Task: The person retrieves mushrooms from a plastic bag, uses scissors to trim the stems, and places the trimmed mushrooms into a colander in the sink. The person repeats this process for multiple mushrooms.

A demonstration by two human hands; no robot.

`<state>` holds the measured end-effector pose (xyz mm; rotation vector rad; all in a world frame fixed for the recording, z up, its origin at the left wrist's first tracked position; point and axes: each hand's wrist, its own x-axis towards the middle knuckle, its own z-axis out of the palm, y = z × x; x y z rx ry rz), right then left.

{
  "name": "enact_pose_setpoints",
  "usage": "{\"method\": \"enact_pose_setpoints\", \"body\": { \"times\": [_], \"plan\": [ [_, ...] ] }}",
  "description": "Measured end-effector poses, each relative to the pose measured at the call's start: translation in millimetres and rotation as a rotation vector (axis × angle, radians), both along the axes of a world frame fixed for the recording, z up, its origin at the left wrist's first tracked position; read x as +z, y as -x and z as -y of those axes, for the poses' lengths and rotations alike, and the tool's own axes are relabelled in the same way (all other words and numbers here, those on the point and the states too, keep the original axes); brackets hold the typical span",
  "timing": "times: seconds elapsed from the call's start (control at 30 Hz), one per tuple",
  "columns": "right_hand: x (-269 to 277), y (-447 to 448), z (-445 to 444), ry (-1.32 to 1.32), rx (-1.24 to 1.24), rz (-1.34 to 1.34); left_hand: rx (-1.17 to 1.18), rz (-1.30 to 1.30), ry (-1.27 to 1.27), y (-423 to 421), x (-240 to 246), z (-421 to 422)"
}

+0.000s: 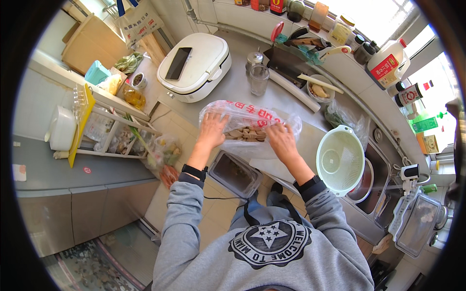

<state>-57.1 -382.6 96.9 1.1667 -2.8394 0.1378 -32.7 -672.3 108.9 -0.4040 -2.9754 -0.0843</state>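
Observation:
A clear plastic bag (pixel 247 113) with red printing lies on the worktop in front of me, its mouth spread towards me. Inside it are many pale brown pieces of food (pixel 247 134), perhaps mushrooms; I cannot tell exactly. My left hand (pixel 213 129) holds the bag's left side, fingers over the film. At the right side of the opening, my right hand (pixel 282 138) grips the film with bent fingers. Partly under the bag is a pale cutting board (pixel 309 136). Below the worktop's edge stands a grey bin (pixel 235 172), between the bag and my body.
A pale green colander (pixel 340 160) stands at the right, by the metal sink (pixel 373 174). Behind the bag are a drinking glass (pixel 259 80), a knife block with knives (pixel 287 60) and a bowl of ginger (pixel 320 89). A white cooker (pixel 194 67) carries a phone (pixel 178 63).

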Motion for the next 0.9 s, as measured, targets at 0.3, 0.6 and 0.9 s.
{"method": "enact_pose_setpoints", "body": {
  "times": [0.3,0.6,0.9],
  "plan": [
    [-22.2,37.5,-57.4,-0.505,-0.537,0.418,0.051,0.447,-0.383,5.8,-74.2,69.7],
    [-16.3,40.3,-32.0,0.072,-0.494,0.104,0.141,0.385,-0.914,27.5,-44.0,34.2],
    [-54.3,61.0,-41.9,0.181,-0.664,0.032,0.151,-0.049,-0.624,60.3,-20.9,-1.9]
  ]
}}
